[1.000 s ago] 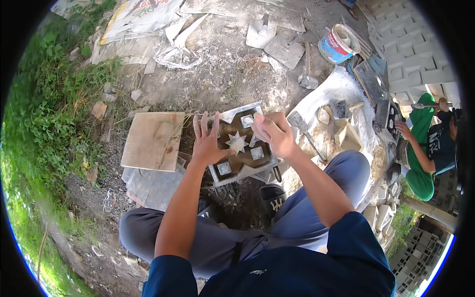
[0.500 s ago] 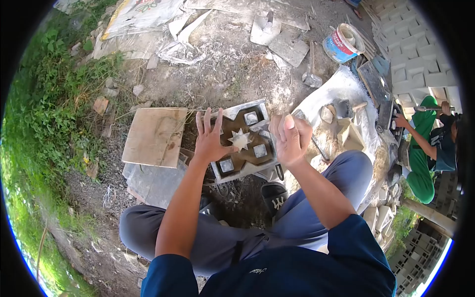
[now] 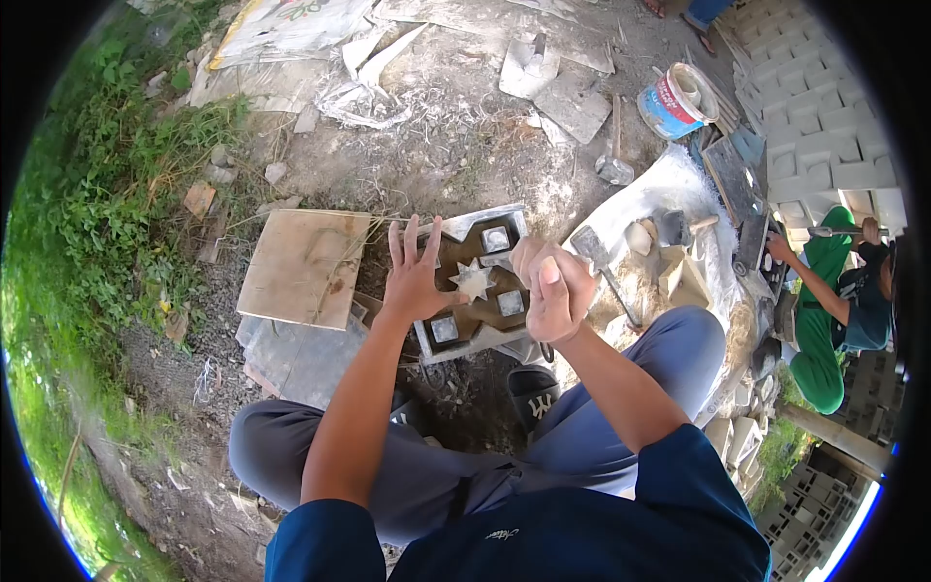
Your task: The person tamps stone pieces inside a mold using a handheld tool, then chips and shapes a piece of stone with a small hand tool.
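The work in hand centres on one pale-rimmed mould (image 3: 475, 346), lying between the two sets of fingers; the step looks like a handling of its inside and rim, the left side steadying, the right working. As a judgement, the next move calls for the frame to be kept from shifting under those fingers.

Counted from the largest down: one white sheet (image 3: 640, 199) spreads beyond the right fingers, on their outer side. One wooden board (image 3: 303, 267) lies just outside the left fingers, well clear of the right ones. One paint bucket (image 3: 667, 112) stands far ahead of the right fingers.

Two hands come next. The left hand (image 3: 414, 283) is spread wide over the mould's left part; the right hand (image 3: 555, 291) is curled into a fist at its right edge, thumb uppermost, and whether it grips anything cannot be told.

Smallest, inside the mould: three square blocks (image 3: 510, 304) show between the fingers, and one star-shaped piece (image 3: 472, 280) sits beside the left thumb.
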`<action>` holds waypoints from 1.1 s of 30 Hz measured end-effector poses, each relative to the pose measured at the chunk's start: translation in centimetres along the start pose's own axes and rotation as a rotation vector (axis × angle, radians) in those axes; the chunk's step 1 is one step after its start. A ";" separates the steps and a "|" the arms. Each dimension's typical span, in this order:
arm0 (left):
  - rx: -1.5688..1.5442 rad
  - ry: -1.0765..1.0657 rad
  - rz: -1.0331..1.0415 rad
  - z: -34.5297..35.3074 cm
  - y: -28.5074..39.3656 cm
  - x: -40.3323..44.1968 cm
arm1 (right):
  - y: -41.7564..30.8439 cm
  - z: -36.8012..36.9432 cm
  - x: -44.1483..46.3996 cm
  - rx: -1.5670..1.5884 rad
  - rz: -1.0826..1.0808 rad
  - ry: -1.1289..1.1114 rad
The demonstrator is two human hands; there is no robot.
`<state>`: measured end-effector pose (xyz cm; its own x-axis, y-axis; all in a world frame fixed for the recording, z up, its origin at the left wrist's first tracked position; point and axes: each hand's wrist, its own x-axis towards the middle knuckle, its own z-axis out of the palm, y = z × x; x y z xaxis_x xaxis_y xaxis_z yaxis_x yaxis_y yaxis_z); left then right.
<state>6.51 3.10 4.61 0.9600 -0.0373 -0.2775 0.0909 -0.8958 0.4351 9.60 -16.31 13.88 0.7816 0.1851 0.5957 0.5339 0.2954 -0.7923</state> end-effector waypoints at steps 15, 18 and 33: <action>-0.071 0.017 -0.010 -1.4 -3.6 -3.4 | 1.0 0.4 3.9 0.291 0.462 0.204; -0.106 -0.019 -0.045 -1.7 -4.9 -5.0 | -1.5 1.5 5.2 0.306 0.416 0.147; -0.228 -0.193 -0.154 -1.1 -6.2 -5.5 | -1.0 7.8 2.0 0.276 0.400 -0.078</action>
<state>0.94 9.30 4.36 0.8644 -0.0115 -0.5027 0.3093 -0.7761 0.5495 8.13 -8.94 16.92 0.8757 0.4016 0.2680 0.0828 0.4220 -0.9028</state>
